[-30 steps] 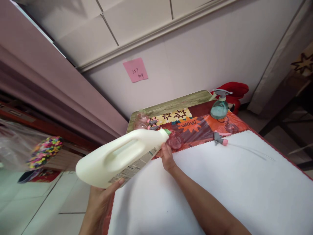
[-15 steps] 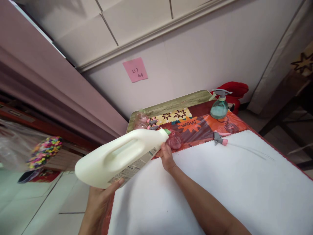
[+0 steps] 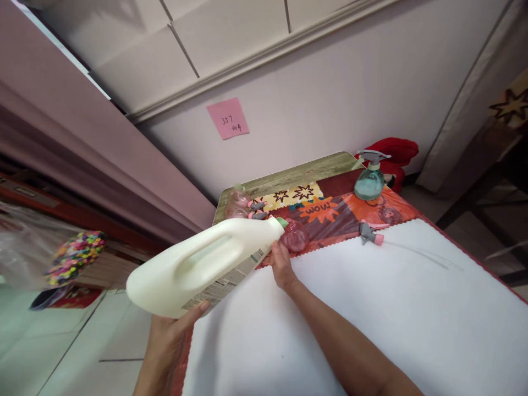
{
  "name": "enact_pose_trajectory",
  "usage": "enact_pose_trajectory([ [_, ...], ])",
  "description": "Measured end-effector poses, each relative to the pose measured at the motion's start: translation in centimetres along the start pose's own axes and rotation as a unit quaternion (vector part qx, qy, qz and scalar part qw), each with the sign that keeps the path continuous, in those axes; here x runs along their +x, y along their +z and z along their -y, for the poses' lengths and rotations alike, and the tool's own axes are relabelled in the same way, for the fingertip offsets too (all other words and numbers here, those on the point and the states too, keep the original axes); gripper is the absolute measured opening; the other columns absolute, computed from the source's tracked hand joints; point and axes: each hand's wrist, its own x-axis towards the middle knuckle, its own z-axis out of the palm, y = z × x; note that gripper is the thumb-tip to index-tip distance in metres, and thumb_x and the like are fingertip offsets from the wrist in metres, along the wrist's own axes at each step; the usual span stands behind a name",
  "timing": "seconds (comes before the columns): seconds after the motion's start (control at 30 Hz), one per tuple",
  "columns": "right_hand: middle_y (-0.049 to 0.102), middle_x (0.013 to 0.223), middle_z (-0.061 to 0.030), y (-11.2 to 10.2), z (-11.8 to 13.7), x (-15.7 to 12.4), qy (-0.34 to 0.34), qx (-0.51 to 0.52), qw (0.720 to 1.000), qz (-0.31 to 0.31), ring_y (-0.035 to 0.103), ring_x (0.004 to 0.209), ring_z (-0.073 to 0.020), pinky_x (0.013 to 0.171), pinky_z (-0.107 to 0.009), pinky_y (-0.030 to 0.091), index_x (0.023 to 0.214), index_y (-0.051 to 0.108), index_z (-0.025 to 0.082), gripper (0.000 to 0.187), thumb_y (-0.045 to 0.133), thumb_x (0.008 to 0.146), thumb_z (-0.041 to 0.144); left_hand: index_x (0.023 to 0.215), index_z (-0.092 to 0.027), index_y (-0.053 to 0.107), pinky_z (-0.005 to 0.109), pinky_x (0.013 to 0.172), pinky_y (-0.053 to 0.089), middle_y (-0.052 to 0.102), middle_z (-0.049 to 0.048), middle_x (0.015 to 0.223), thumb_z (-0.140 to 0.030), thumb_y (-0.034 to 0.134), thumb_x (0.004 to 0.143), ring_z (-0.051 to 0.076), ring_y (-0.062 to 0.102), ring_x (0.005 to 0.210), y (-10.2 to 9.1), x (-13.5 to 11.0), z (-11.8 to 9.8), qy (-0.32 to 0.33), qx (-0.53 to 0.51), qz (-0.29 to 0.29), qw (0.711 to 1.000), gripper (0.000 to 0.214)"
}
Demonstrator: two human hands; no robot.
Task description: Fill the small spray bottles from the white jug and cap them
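Pale wall (image 3: 313, 99) rose behind table (image 3: 325, 165). Left hand (image 3: 181, 322) gripped large jug (image 3: 165, 272) from below, jug tilted, spout to right; right hand (image 3: 284, 267) gripped its neck. Spout sat at mouth of pink bottle (image 3: 296, 237). Spray top (image 3: 372, 234) lay right, green bottle (image 3: 369, 185) beyond it.

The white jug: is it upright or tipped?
Tipped: the white jug slants sideways, held by the left hand, with its green spout at the neck of the pink bottle.

Left hand (image 3: 175, 330) bare, left forearm (image 3: 149, 374) likewise. Right hand (image 3: 284, 270) bare; right forearm (image 3: 336, 330) bare, tapering to narrow wrist (image 3: 294, 288).
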Motion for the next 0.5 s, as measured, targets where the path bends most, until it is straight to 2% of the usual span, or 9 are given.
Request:
enact_pose_trajectory([
  [0.1, 0.076, 0.108, -0.0097, 0.04, 0.27, -0.08, 0.025, 0.014, 1.000, 0.001, 0.074, 0.088, -0.0289, 0.069, -0.044, 0.066, 0.121, 0.063, 0.023, 0.066, 0.063, 0.086, 0.079, 0.133, -0.021, 0.069, 0.053, 0.108, 0.056, 0.079, 0.0097, 0.122, -0.024, 0.100, 0.050, 0.040, 0.067, 0.127, 0.52, -0.43, -0.39, 0.004, -0.005, -0.007, 1.000, 0.089],
  [0.27, 0.074, 0.103, -0.0095, 0.02, 0.15, -0.13, 0.029, 0.018, 0.999, -0.005, 0.071, 0.079, -0.0266, 0.066, -0.045, 0.065, 0.117, 0.063, 0.024, 0.065, 0.065, 0.084, 0.079, 0.135, -0.021, 0.069, 0.054, 0.109, 0.056, 0.080, 0.0101, 0.120, -0.024, 0.101, 0.047, 0.041, 0.068, 0.125, 0.45, -0.30, -0.29, 0.002, -0.007, -0.011, 1.000, 0.094],
  [0.5, 0.073, 0.101, -0.0082, -0.06, -0.33, -0.08, 0.025, 0.024, 0.999, -0.005, 0.073, 0.081, -0.0275, 0.070, -0.047, 0.066, 0.120, 0.062, 0.022, 0.063, 0.064, 0.087, 0.075, 0.141, -0.021, 0.065, 0.053, 0.110, 0.056, 0.079, 0.0104, 0.123, -0.024, 0.099, 0.054, 0.040, 0.066, 0.129, 0.51, -0.38, -0.43, 0.014, -0.001, 0.000, 1.000, 0.094],
])
